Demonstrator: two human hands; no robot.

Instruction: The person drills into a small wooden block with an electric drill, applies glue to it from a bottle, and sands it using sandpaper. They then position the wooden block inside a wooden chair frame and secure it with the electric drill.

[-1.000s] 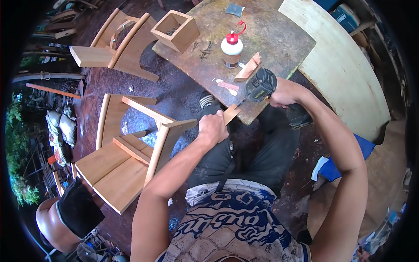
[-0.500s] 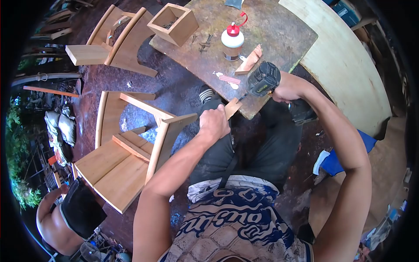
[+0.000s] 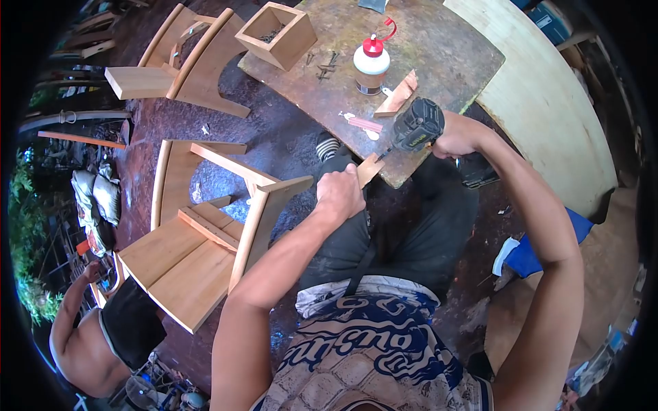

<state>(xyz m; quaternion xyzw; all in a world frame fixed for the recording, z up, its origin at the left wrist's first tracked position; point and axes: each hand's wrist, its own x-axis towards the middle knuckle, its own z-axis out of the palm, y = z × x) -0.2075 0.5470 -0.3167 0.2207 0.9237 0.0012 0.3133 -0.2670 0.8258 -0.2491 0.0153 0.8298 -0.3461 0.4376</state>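
My left hand (image 3: pixel 340 192) is closed round a small wooden block (image 3: pixel 371 171), whose light end sticks out past the fingers near the table corner. In my right hand (image 3: pixel 455 135) is a dark cordless drill (image 3: pixel 419 125), gripped by its handle. Its bit points down and left, and the tip meets the block's end; whether it has gone into the wood I cannot tell. Just beyond the drill, a wood offcut (image 3: pixel 397 94) lies beside a white glue bottle (image 3: pixel 371 66) with a red cap. A pinkish striped strip (image 3: pixel 364 124) rests near the table edge.
Wooden box (image 3: pixel 276 35) and loose screws (image 3: pixel 327 66) sit on the worn table (image 3: pixel 439 41). Two wooden chair frames (image 3: pixel 199 274) (image 3: pixel 199 58) stand on the floor to the left. A curved pale board (image 3: pixel 548 103) is at right. Another person (image 3: pixel 89 349) is at lower left.
The drill and block have barely shifted relative to each other. The whole view has moved slightly, and the other person at lower left has changed arm position.
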